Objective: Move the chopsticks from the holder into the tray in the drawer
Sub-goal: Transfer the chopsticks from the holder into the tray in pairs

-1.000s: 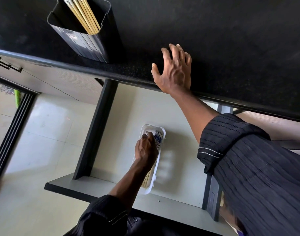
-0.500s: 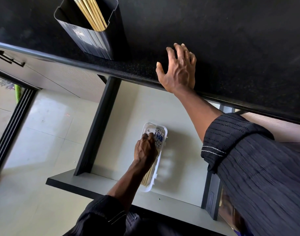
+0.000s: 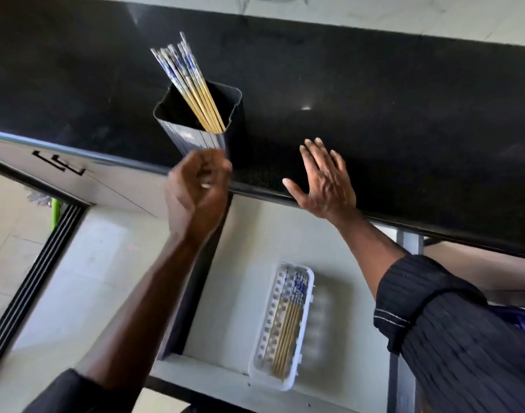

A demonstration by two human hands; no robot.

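A black square holder stands near the front edge of the black counter, with several blue-patterned bamboo chopsticks leaning in it. Below, in the pulled-out drawer, a white slotted tray holds several more chopsticks lying lengthwise. My left hand is raised just in front of the holder's base, blurred, fingers loosely curled and holding nothing. My right hand lies flat on the counter edge with fingers spread, to the right of the holder.
The black counter runs across the view, with a pale wall behind it. The drawer's dark left side wall stands below my left forearm. Tiled floor and a dark door track lie at the left.
My left hand has let go of the chopsticks in the tray and risen out of the drawer to the holder. The right hand stays on the counter edge. The camera view has tilted up.
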